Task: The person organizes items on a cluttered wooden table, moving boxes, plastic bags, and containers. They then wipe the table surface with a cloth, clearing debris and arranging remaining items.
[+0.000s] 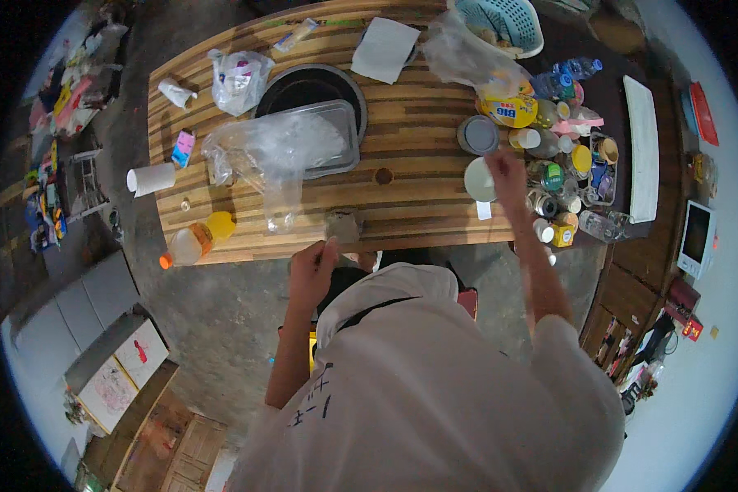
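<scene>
My left hand (315, 264) is loosely curled at the front edge of the striped wooden table (418, 184), just below a small clear container (343, 226); whether its fingers pinch anything is unclear. My right hand (505, 171), blurred, is over the right rim of a pale round bowl or lid (480, 179); its fingertips are too blurred to show a hold. Beyond that stands a grey round container (478, 135), and below it lies a small white paper piece (484, 210). Left of centre, crumpled clear plastic bags (252, 154) lie over a clear plastic tray (338, 141).
Several jars and bottles (553, 175) crowd the right side, near a yellow packet (510, 111). A pale blue plastic basket (529, 27) stands at the back right. A black round tray (295, 86) is under the clear one. An orange-capped bottle (187, 245) lies at the front left corner.
</scene>
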Demonstrator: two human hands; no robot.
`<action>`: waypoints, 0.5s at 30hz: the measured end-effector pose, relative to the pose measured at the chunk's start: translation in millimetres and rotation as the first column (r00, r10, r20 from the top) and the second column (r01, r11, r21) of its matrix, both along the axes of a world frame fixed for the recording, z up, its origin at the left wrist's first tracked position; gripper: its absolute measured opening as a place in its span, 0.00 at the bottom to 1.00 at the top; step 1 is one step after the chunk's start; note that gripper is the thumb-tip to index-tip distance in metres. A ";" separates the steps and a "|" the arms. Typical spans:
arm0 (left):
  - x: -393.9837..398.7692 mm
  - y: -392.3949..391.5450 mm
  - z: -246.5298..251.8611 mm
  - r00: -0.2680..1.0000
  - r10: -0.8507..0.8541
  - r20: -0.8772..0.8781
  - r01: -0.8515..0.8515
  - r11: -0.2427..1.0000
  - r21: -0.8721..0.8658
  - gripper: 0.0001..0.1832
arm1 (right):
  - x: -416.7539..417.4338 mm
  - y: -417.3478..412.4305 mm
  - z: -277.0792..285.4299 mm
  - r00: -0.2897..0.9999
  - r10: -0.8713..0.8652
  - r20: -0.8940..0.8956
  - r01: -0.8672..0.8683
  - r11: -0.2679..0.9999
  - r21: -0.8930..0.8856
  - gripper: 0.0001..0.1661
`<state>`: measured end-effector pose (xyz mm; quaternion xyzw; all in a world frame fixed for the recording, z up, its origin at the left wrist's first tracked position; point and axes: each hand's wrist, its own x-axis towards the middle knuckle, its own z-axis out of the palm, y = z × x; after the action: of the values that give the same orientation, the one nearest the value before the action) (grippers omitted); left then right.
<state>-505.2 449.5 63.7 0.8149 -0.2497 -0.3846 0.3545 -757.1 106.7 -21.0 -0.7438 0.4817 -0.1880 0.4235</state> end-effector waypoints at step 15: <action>8.5 84.4 -20.6 0.999 0.001 -0.032 -0.002 1.000 -0.013 0.08 | 66.1 228.4 -76.7 0.908 0.420 -0.002 -0.402 0.871 0.283 0.22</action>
<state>-496.7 533.9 43.1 0.8065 -0.2458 -0.3958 0.3640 -691.0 335.1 -97.6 -0.7683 0.3472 -0.0009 0.5378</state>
